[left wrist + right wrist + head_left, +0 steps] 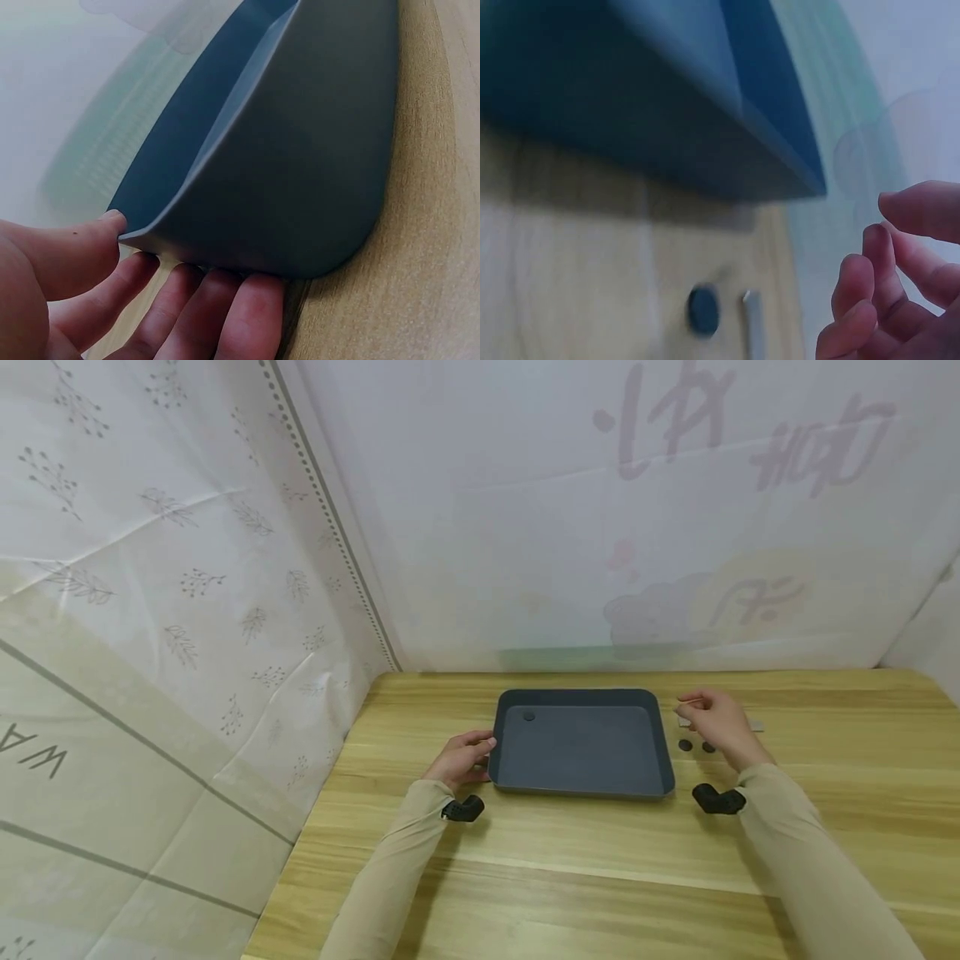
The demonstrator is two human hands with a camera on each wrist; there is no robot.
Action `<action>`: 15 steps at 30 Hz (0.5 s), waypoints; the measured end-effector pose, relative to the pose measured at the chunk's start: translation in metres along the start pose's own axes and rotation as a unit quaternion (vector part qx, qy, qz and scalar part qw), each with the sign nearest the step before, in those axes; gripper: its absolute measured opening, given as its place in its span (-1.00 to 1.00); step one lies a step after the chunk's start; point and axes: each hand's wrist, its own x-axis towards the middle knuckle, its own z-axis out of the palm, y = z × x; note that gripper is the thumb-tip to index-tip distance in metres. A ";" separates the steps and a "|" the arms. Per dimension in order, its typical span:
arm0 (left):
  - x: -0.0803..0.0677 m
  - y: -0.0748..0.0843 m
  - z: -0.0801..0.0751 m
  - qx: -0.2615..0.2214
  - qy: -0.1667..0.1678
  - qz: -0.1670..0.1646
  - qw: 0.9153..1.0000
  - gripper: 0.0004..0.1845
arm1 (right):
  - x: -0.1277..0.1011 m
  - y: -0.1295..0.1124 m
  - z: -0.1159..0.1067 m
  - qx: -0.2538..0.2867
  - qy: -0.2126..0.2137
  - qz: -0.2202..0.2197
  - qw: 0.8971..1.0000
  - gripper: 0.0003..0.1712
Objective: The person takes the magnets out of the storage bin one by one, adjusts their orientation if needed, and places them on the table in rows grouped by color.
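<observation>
A dark grey rectangular tray [585, 752] sits on the table, with a small dark round disc [529, 717] inside near its far left corner. At the tray's left side, my left hand [459, 760] grips it, thumb on the rim and fingers against the outer wall [300, 165]. My right hand [716, 722] hovers off the tray's right side, fingers loosely bent; in the right wrist view nothing shows between thumb and fingertips. Below it lie two dark discs [686, 745] on the table. A thin light-grey strip [757, 726] runs behind the right hand, which partly hides it.
The wooden table [592, 877] ends at a back edge against a pale printed cloth [525, 527]. Patterned cloth [187, 610] hangs along the left. A black device [463, 810] is worn on the left wrist, another black device [717, 799] on the right.
</observation>
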 end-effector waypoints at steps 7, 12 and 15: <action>-0.001 0.002 0.000 -0.004 0.000 -0.003 1.000 -0.55 | 0.012 -0.031 0.012 0.007 -0.006 -0.027 1.000 -0.48; -0.001 0.002 0.000 -0.004 -0.003 -0.003 1.000 -0.55 | 0.022 -0.047 0.026 0.013 -0.010 -0.049 0.999 -0.53; -0.001 0.002 0.000 -0.003 -0.005 -0.002 1.000 -0.55 | 0.028 -0.054 0.035 0.012 -0.017 -0.066 0.998 -0.57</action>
